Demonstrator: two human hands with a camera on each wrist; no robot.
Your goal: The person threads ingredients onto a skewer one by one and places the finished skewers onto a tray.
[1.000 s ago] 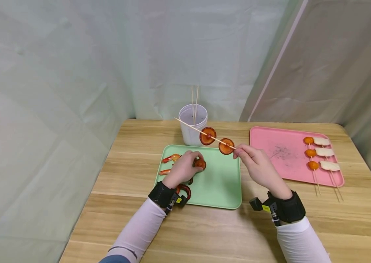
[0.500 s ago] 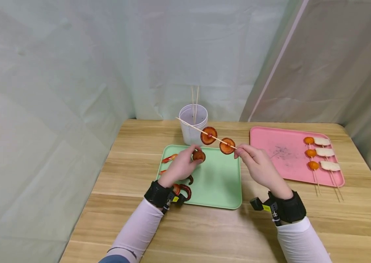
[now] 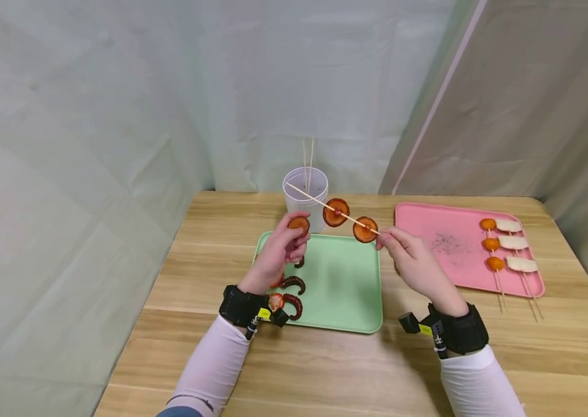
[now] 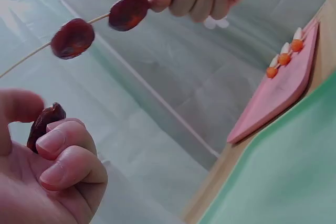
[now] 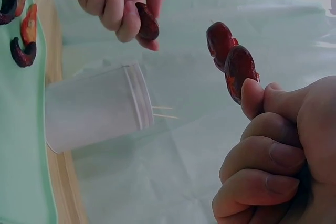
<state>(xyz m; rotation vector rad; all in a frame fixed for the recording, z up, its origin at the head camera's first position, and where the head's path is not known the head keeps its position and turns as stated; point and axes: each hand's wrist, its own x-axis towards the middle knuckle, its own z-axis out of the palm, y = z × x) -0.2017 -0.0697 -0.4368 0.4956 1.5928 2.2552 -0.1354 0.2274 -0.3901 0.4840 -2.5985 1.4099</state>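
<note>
My left hand pinches a round brown mushroom between thumb and fingers, raised over the back left of the green tray. In the left wrist view that mushroom sits edge-on between the fingers. My right hand pinches the lower end of a thin wooden skewer. Two mushrooms are threaded on it: one near the middle, the other right by the fingertips. The skewer's bare tip points up and left, above the mushroom in my left hand.
Dark curled tentacles and red-orange pieces lie along the green tray's left side. Behind it stands a white cup holding two skewers. On the right, a pink tray bears several skewers with orange balls and white pieces.
My left hand has lifted the mushroom off the green tray, up and slightly left toward the skewer's tip. My right hand with the skewer has shifted slightly right.
</note>
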